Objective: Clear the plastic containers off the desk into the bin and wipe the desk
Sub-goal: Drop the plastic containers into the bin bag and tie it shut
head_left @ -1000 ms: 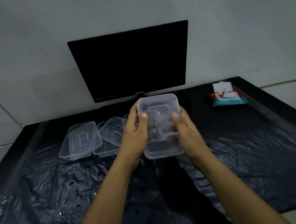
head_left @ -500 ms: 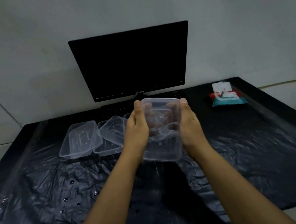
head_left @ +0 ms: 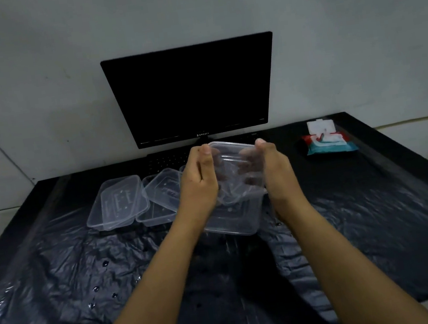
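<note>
Above the black plastic sheet (head_left: pixel 59 277) we are gripping a clear container (head_left: pixel 236 194) between left hand (head_left: pixel 199 182) and right hand (head_left: pixel 274 175) — fingers blurring behind its walls. Two more containers (head_left: pixel 120 201) are lying left, wipes pack (head_left: pixel 327 141) right. Since before, we are tipping it further.

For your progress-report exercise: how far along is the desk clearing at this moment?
Done: nothing shows as finished; no bin is in view. In hand: the left hand and right hand hold one clear container above the desk. Left: two more containers lie at left, droplets sit on the black sheet, and the wipes pack lies untouched.
</note>
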